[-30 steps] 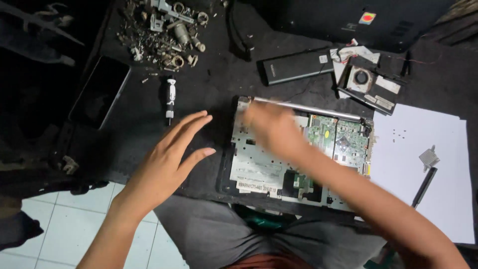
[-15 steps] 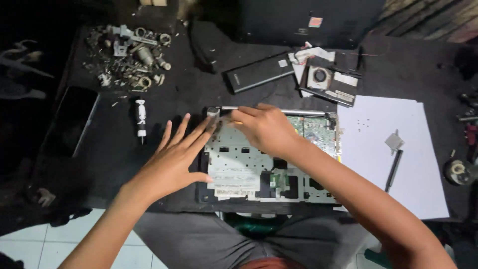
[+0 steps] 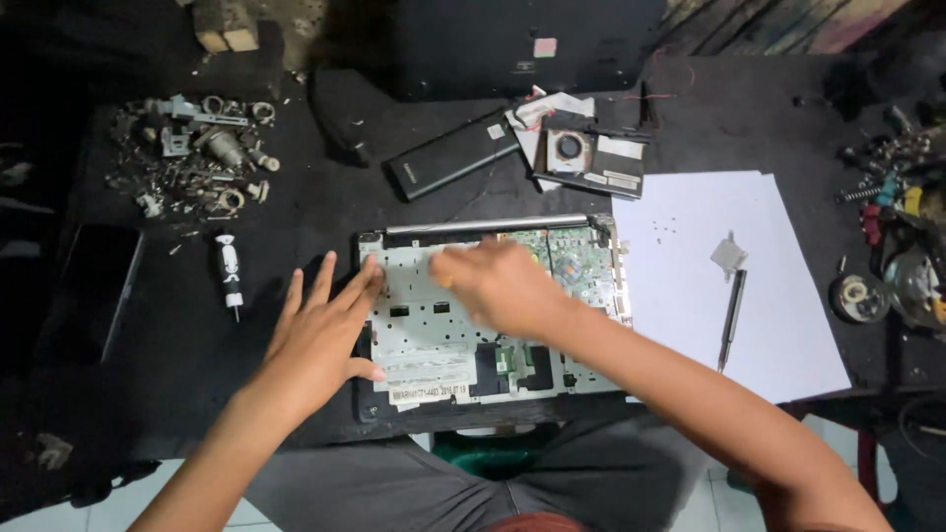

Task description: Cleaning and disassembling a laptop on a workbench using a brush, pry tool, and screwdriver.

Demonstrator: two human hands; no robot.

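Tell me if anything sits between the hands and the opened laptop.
Nothing visible does. The left hand lies flat on the left edge of the opened laptop, and the right hand, blurred, is over its middle. The small screwdriver, the pen and the paper lie off to the sides.

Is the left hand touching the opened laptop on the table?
Touching. The head view shows the left hand lying flat with its fingertips resting on the left edge of the opened laptop.
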